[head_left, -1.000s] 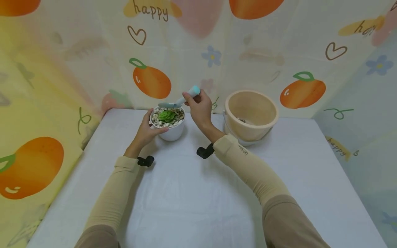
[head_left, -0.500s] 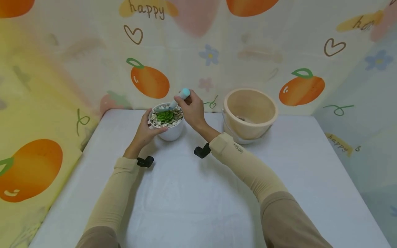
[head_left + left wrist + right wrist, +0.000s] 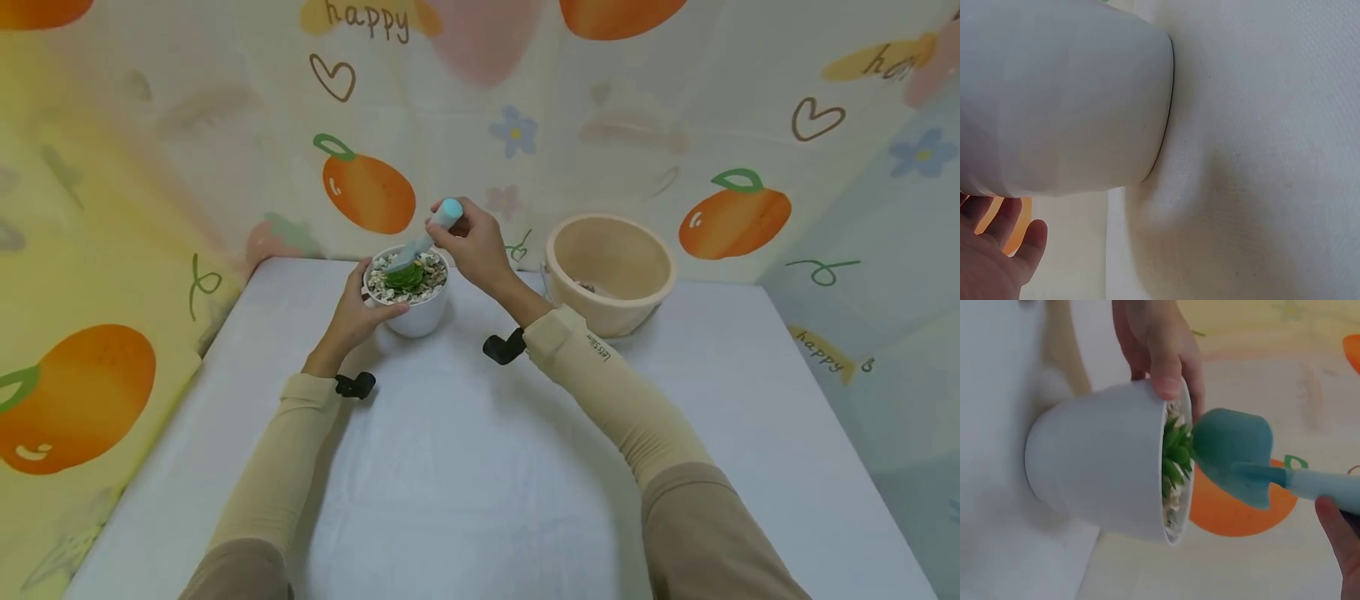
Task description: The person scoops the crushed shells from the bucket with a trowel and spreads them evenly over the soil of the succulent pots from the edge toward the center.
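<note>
A white flowerpot (image 3: 420, 320) stands upright near the back of the table, filled with pale pebbles around a green succulent (image 3: 406, 278). My left hand (image 3: 357, 315) grips its left side, thumb along the near rim; in the right wrist view, that thumb (image 3: 1167, 378) presses at the rim. With my right hand (image 3: 480, 252) I hold a small garden trowel by its pale handle (image 3: 446, 217). Its teal blade (image 3: 1235, 440) points down at the succulent, tip right at the leaves. The left wrist view shows the pot's wall (image 3: 1066, 106) and base, with several fingertips (image 3: 1034, 234) below.
Right of the pot stands a beige bucket (image 3: 622, 315) with a few small bits (image 3: 587, 287) at its bottom. The table (image 3: 450, 467) has a white cover. A fruit-print cloth (image 3: 450, 142) rises directly behind the pot and bucket.
The trowel moved left and down over the pot, and its handle then tipped more upright with the blade over the succulent. My left hand and the pot have stayed put.
</note>
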A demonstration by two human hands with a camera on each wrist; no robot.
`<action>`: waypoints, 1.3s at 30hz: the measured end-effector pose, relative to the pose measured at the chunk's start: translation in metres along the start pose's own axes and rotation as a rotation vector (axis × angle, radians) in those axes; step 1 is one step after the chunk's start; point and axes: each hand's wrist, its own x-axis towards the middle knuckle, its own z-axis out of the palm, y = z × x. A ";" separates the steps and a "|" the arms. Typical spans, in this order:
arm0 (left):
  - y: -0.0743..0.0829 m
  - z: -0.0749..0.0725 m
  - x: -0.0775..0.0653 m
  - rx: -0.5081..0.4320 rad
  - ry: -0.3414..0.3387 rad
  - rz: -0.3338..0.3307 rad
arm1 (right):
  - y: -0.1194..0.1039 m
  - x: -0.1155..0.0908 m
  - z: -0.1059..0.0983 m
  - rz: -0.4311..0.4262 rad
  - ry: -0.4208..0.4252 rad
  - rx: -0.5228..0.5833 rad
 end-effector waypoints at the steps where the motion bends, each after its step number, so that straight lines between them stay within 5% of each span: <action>1: 0.000 0.000 0.000 0.003 -0.001 -0.005 | -0.002 0.001 -0.001 -0.008 -0.030 -0.027; 5: 0.001 -0.002 0.000 -0.001 -0.008 -0.024 | -0.009 0.002 -0.002 -0.036 -0.142 -0.100; 8: 0.001 -0.002 0.000 0.002 -0.013 -0.035 | -0.011 0.001 -0.004 -0.046 -0.152 -0.098; 19: 0.000 0.002 0.002 -0.008 -0.014 -0.048 | -0.001 -0.001 -0.029 0.038 0.009 0.102; 39: 0.002 -0.001 -0.002 0.002 -0.018 -0.052 | -0.002 -0.019 -0.064 0.123 0.158 0.247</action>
